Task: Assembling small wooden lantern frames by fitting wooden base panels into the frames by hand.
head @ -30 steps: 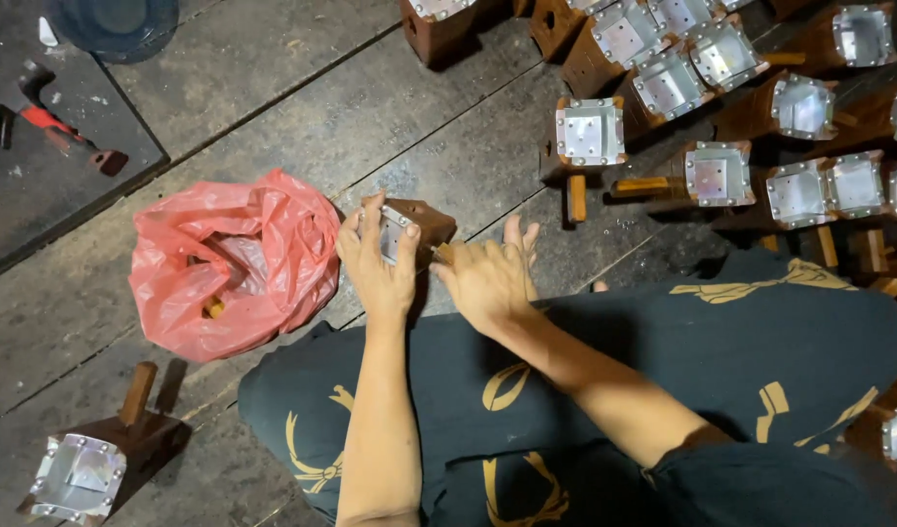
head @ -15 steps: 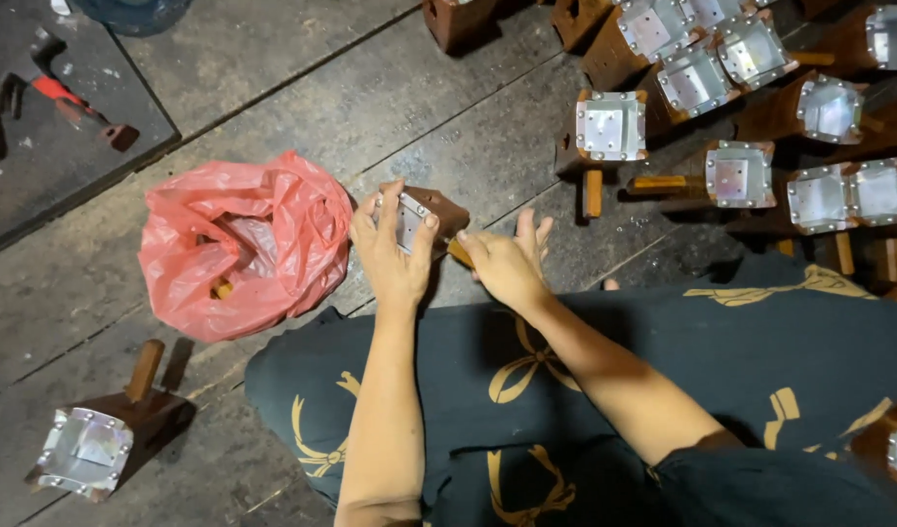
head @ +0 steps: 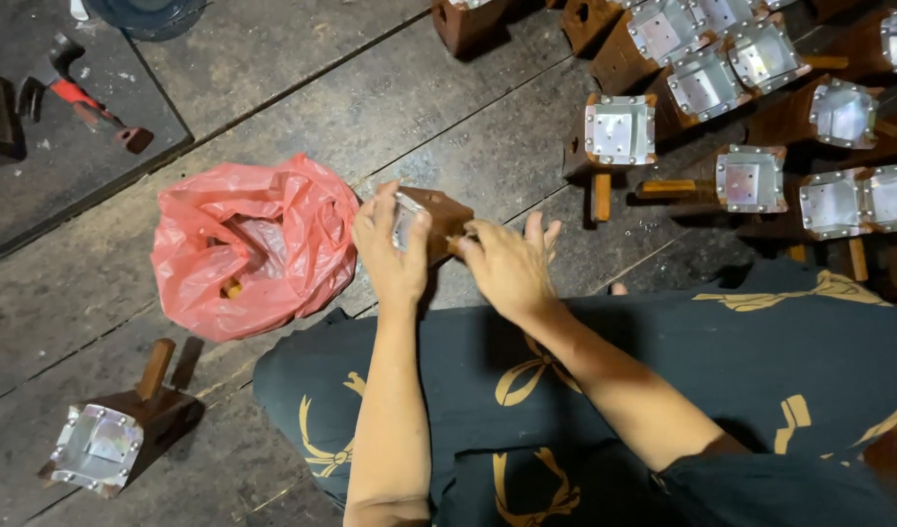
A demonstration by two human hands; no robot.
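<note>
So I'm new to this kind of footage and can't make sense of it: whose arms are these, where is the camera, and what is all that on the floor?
The camera sits on a person's head and looks down, so the two bare arms are their own. The left hand grips a small brown wooden box with a metal-lined opening; the right hand touches its far side. Their legs, in dark cloth with a yellow pattern, fill the bottom. On the plank floor lie a red plastic bag, one similar box with a peg handle, many more boxes at the upper right, and a red-handled hammer.
</note>
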